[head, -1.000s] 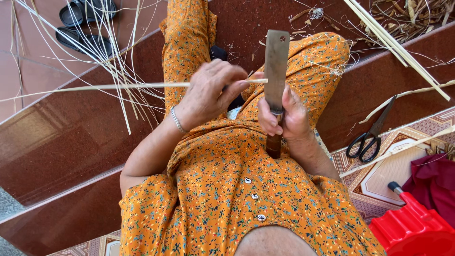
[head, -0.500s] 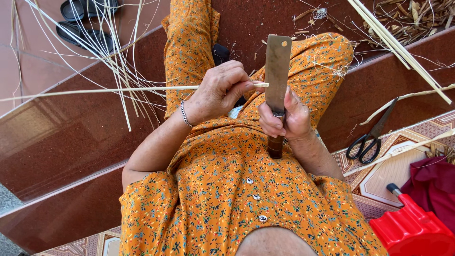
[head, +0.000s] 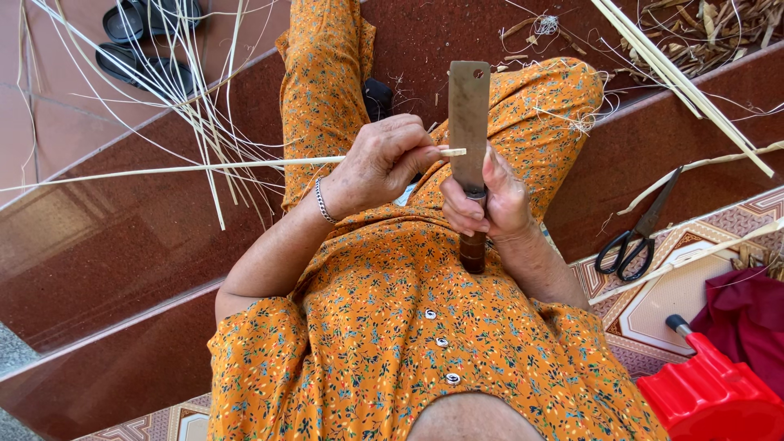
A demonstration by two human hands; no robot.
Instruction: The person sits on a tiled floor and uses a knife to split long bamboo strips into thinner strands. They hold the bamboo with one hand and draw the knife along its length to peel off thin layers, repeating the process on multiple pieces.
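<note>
Since the earlier frames, the left hand (head: 384,159) has slid along the bamboo strip (head: 188,169) toward the blade, so the strip's cut end now pokes just past the fingers and meets the edge of the knife (head: 469,122), where before it stopped short.

Far out from the left fingers, a loose sheaf of thin slivers (head: 196,106) fans over the dark red steps (head: 106,269), with a pair of black sandals (head: 143,37) beyond it. The strip runs from that side straight into the left hand, whose fingers are pressed together, pinching it close to its tip. Just beside them stands the knife, blade upright, its dark handle wrapped by the closed fingers of the right hand (head: 482,200), thumb lying up against the flat of the blade. Both hands rest over the lap in orange flowered cloth.

Well away from the right fingers lie black scissors (head: 633,237) on a patterned tile, thicker bamboo lengths (head: 678,82), and a red plastic thing (head: 710,392) at the corner.

Judging by this, the strip is being set on the edge for splitting or shaving; that calls for a steady blade and an even pull of the strip, keeping fingertips off the edge.
</note>
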